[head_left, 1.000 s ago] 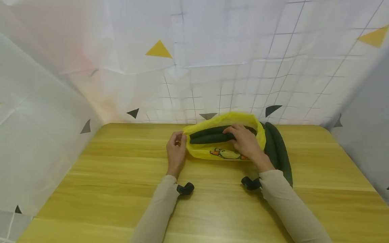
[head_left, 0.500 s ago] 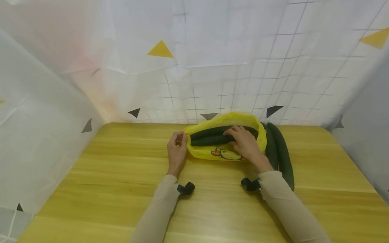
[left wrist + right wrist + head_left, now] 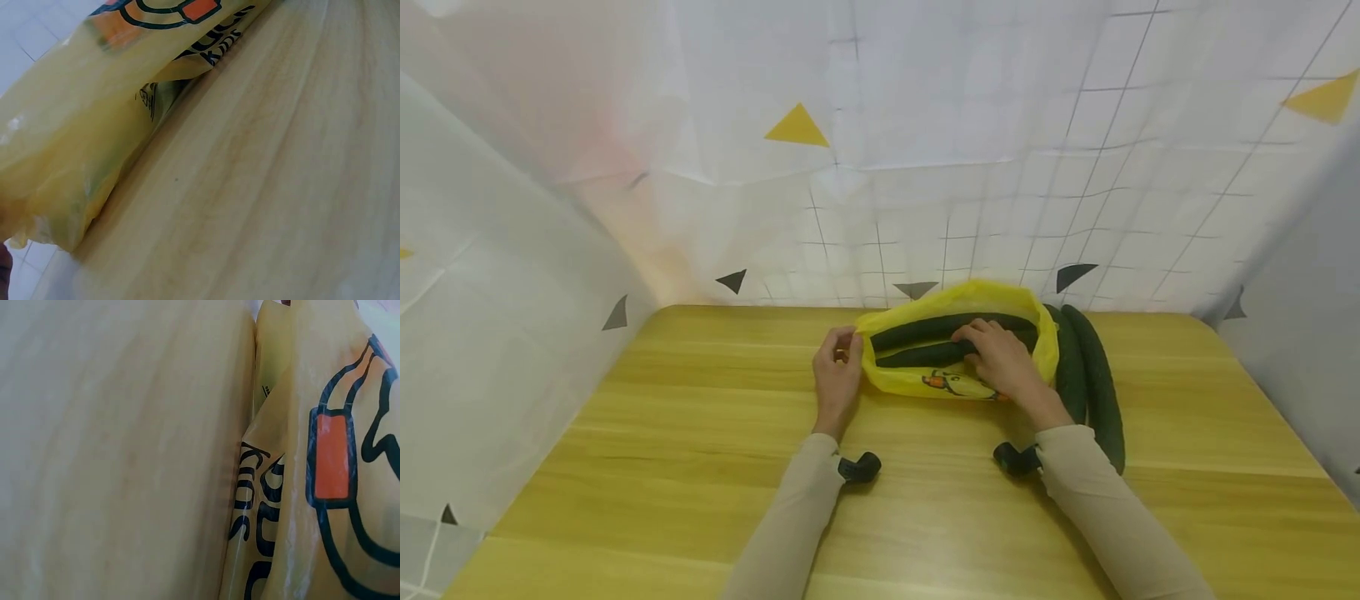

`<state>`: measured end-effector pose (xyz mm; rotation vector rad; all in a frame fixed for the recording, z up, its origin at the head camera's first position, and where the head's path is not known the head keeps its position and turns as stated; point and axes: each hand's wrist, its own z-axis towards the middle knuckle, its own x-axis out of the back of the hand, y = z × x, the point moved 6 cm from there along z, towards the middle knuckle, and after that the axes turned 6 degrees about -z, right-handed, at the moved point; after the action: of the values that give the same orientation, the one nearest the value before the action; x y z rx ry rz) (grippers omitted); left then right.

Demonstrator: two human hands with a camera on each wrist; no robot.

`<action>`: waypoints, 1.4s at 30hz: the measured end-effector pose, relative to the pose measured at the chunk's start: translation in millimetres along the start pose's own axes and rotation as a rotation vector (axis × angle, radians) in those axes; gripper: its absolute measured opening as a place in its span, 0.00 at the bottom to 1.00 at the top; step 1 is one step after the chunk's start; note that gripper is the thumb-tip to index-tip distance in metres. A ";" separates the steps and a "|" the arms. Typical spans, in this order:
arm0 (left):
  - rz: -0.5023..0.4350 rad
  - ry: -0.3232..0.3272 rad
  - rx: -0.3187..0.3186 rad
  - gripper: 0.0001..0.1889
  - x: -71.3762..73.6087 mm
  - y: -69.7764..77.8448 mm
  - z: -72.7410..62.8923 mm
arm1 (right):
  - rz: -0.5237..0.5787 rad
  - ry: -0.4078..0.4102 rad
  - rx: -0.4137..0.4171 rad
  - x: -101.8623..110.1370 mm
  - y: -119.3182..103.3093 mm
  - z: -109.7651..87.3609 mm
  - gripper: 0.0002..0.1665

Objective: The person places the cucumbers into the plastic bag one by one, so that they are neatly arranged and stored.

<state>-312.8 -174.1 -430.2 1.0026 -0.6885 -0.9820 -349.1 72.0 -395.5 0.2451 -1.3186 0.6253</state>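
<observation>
A yellow plastic bag point(image 3: 895, 381) with a printed cartoon lies on its side with its mouth spread wide. At the bag's left end my left hand point(image 3: 837, 379) pinches the rim between thumb and fingers. Inside are two long dark green cucumbers, a rear one point(image 3: 910, 332) and a front one point(image 3: 917, 357). My right hand point(image 3: 1006, 362) reaches into the mouth, its curled fingers gripping the front cucumber; its right end is hidden by the hand. Both wrist views show mostly the bag's printed side point(image 3: 81, 125) and lettering point(image 3: 244, 494).
Two more cucumbers, an inner one point(image 3: 1071, 367) and an outer one point(image 3: 1101, 383), lie side by side right of the bag, partly behind the right forearm. The wooden table point(image 3: 700, 467) ends at a white sheeted wall point(image 3: 715, 208) behind the bag.
The front cucumber has shifted toward the bag's near side under my right hand, opening a gap from the rear one. My left hand has kept its place at the rim.
</observation>
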 end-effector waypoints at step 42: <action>0.008 -0.046 -0.010 0.10 -0.1 32.6 -9.3 | 0.191 -0.069 0.042 17.0 -2.6 -29.6 0.18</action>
<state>-293.7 -164.1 -404.1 0.9702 -0.7251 -1.0031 -321.3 89.8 -386.4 0.1770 -1.4069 0.8125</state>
